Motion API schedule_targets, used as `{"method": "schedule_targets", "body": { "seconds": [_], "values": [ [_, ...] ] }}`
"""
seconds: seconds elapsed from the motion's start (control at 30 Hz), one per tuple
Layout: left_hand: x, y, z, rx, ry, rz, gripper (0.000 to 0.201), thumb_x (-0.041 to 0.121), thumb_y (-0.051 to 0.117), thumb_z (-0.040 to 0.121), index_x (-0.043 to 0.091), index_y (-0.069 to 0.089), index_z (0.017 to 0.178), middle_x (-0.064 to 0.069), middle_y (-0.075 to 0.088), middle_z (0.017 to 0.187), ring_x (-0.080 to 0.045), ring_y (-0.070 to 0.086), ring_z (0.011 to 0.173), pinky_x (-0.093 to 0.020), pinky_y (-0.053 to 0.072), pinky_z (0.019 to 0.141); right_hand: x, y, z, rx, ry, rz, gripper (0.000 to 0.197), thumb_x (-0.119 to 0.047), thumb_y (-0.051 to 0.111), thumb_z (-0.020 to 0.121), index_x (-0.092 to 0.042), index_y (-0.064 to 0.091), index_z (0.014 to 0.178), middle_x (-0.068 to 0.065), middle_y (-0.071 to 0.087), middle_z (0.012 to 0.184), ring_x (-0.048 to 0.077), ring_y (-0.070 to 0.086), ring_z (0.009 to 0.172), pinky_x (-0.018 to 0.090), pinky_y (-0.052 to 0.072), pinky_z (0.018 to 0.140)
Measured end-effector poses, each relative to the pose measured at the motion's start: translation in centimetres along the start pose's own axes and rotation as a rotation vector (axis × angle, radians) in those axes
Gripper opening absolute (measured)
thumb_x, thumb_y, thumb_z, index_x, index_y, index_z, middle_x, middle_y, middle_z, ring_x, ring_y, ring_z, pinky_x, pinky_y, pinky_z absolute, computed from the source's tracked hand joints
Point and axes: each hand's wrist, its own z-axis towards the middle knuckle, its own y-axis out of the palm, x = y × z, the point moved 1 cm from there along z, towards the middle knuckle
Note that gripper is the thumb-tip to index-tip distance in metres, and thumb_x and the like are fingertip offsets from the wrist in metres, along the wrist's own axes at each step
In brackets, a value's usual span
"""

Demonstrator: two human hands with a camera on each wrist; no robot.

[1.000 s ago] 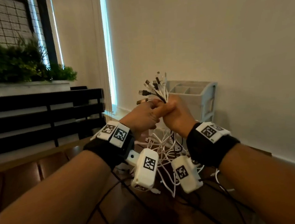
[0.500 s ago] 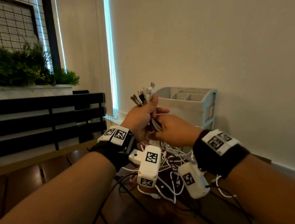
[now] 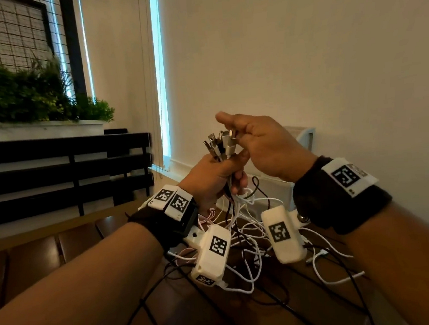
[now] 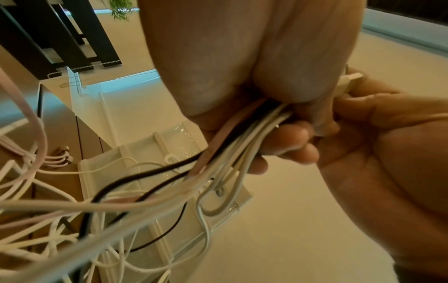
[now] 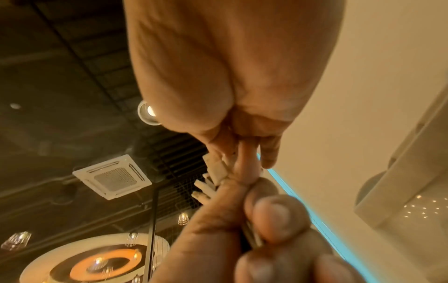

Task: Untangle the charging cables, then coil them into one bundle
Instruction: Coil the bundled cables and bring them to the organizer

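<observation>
My left hand [image 3: 215,173] grips a bunch of white, pink and black charging cables just below their plug ends [image 3: 219,144], which stick up side by side. In the left wrist view the cable strands [image 4: 242,137] run out of that fist. The rest of the cables [image 3: 247,236] hang in a loose tangle onto the wooden table [image 3: 73,245]. My right hand [image 3: 261,146] is raised beside the plugs, one finger lifted, the others loosely bent and touching the plug tips [image 5: 213,168]. It holds nothing that I can see.
A white compartment organiser [image 3: 306,134] stands against the wall, mostly hidden by my right hand. A black slatted rail [image 3: 62,171] and a planter with green plants [image 3: 23,95] lie to the left. Cable loops spread over the table to the right [image 3: 333,278].
My right hand has let go of the cables below the left fist and risen to the plug ends. The left hand keeps its grip and has lifted the bunch slightly.
</observation>
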Motion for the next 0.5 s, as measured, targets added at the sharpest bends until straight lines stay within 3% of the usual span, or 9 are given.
{"method": "schedule_targets", "body": {
  "seconds": [0.07, 0.13, 0.2, 0.27, 0.3, 0.33, 0.4, 0.43, 0.5],
  "values": [
    [-0.1, 0.0, 0.1, 0.002, -0.015, -0.004, 0.03, 0.021, 0.055, 0.095, 0.009, 0.048, 0.068, -0.003, 0.045, 0.048, -0.014, 0.039, 0.039, -0.032, 0.043, 0.056, -0.1, -0.1, -0.2, -0.039, -0.012, -0.015, 0.055, 0.01, 0.034, 0.093, -0.012, 0.043, 0.142, 0.001, 0.045, 0.146, 0.007, 0.039, 0.134, 0.012, 0.032, 0.108],
    [0.0, 0.0, 0.2, 0.023, -0.011, -0.064, 0.032, 0.02, 0.056, 0.095, 0.014, 0.052, 0.063, 0.0, 0.036, 0.045, -0.013, 0.031, 0.038, -0.028, 0.039, 0.05, 0.2, -0.5, -0.5, -0.041, 0.037, 0.21, 0.065, 0.009, 0.044, 0.089, -0.016, 0.033, 0.147, -0.001, 0.039, 0.151, 0.011, 0.036, 0.138, 0.027, 0.034, 0.113],
    [0.7, -0.1, 0.4, 0.041, 0.003, -0.135, 0.035, 0.026, 0.058, 0.092, 0.019, 0.056, 0.058, 0.001, 0.034, 0.045, -0.012, 0.029, 0.039, -0.026, 0.037, 0.047, 1.0, -0.7, -1.0, -0.066, 0.151, 0.503, 0.092, 0.001, 0.061, 0.077, -0.03, 0.016, 0.151, 0.002, 0.036, 0.151, 0.02, 0.039, 0.137, 0.045, 0.038, 0.11],
    [1.6, 0.1, 0.6, 0.024, 0.011, -0.171, 0.04, 0.038, 0.06, 0.087, 0.016, 0.052, 0.055, 0.001, 0.036, 0.046, -0.013, 0.031, 0.042, -0.027, 0.037, 0.049, 1.8, 0.1, -1.5, -0.218, 0.209, 0.577, 0.11, 0.001, 0.072, 0.067, -0.037, 0.011, 0.15, 0.008, 0.053, 0.132, 0.024, 0.055, 0.121, 0.047, 0.047, 0.101],
    [2.1, 0.3, 0.6, 0.02, 0.012, -0.178, 0.045, 0.043, 0.06, 0.085, 0.015, 0.047, 0.052, 0.0, 0.036, 0.046, -0.014, 0.031, 0.042, -0.027, 0.037, 0.049, 2.3, 0.8, -1.6, -0.279, 0.191, 0.516, 0.108, 0.005, 0.075, 0.066, -0.032, 0.018, 0.149, 0.01, 0.059, 0.119, 0.024, 0.061, 0.11, 0.045, 0.051, 0.096],
    [2.4, 0.4, 0.8, 0.021, 0.015, -0.183, 0.049, 0.045, 0.06, 0.083, 0.015, 0.042, 0.05, 0.0, 0.035, 0.045, -0.016, 0.031, 0.043, -0.027, 0.037, 0.049, 2.8, 1.6, -1.6, -0.288, 0.164, 0.449, 0.097, 0.008, 0.076, 0.066, -0.022, 0.03, 0.145, 0.01, 0.062, 0.108, 0.023, 0.063, 0.101, 0.045, 0.053, 0.092],
    [2.7, 0.4, 1.0, 0.025, 0.017, -0.2, 0.052, 0.047, 0.061, 0.083, 0.016, 0.039, 0.049, -0.001, 0.035, 0.044, -0.02, 0.03, 0.047, -0.028, 0.04, 0.05, 3.8, 2.7, -1.3, -0.231, 0.156, 0.365, 0.056, 0.006, 0.076, 0.07, -0.002, 0.052, 0.12, 0.01, 0.063, 0.089, 0.021, 0.065, 0.084, 0.045, 0.056, 0.084],
    [2.8, 0.3, 1.0, 0.027, 0.02, -0.221, 0.052, 0.047, 0.059, 0.086, 0.016, 0.038, 0.049, -0.001, 0.036, 0.045, -0.019, 0.03, 0.047, -0.028, 0.041, 0.051, 4.1, 3.1, -1.2, -0.21, 0.164, 0.299, 0.035, 0.002, 0.075, 0.074, 0.0, 0.059, 0.105, 0.008, 0.064, 0.082, 0.017, 0.065, 0.076, 0.042, 0.056, 0.079],
    [3.2, 0.0, 0.9, 0.041, 0.037, -0.28, 0.053, 0.045, 0.054, 0.093, 0.017, 0.038, 0.052, 0.001, 0.035, 0.046, -0.014, 0.03, 0.041, -0.029, 0.042, 0.053, 4.7, 3.3, -1.2, -0.242, 0.14, 0.029, 0.007, -0.011, 0.072, 0.082, -0.013, 0.066, 0.084, 0.005, 0.065, 0.071, 0.013, 0.063, 0.063, 0.036, 0.054, 0.072]
  ]
}}
